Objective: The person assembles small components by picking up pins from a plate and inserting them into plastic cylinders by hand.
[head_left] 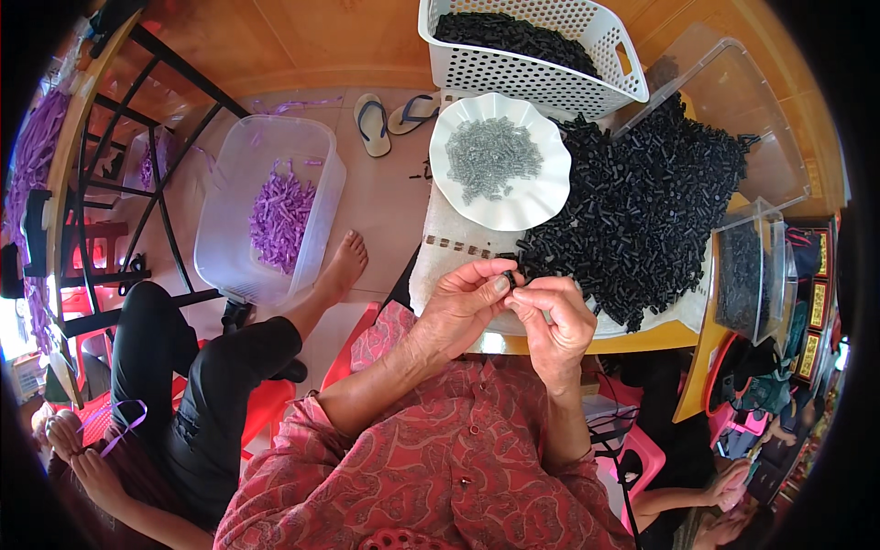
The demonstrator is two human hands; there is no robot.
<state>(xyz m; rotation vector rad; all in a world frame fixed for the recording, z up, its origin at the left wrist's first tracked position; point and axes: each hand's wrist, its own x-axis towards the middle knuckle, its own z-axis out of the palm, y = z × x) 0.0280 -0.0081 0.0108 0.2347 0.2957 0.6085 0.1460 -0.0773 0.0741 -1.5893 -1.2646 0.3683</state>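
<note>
Close together at the front edge of the table, my left hand (pixel 469 302) and my right hand (pixel 554 321) meet at the fingertips. Between the left thumb and forefinger sits a small black cylindrical piece (pixel 509 278). My right thumb and forefinger are pinched right beside it; whatever they grip is too small to make out. Just beyond my hands spreads a big heap of small black pieces (pixel 632 211). Farther back stands a white scalloped plate (pixel 504 214) bearing many small clear pieces (pixel 493 156).
A white perforated basket (pixel 541 78) of black pieces stands at the back. Clear plastic bins (pixel 752 275) are at the right. On the floor at left are a clear tub (pixel 211 229) with purple pieces (pixel 280 218) and flip-flops (pixel 371 126). A person (pixel 211 394) sits at my left, handling purple ribbon.
</note>
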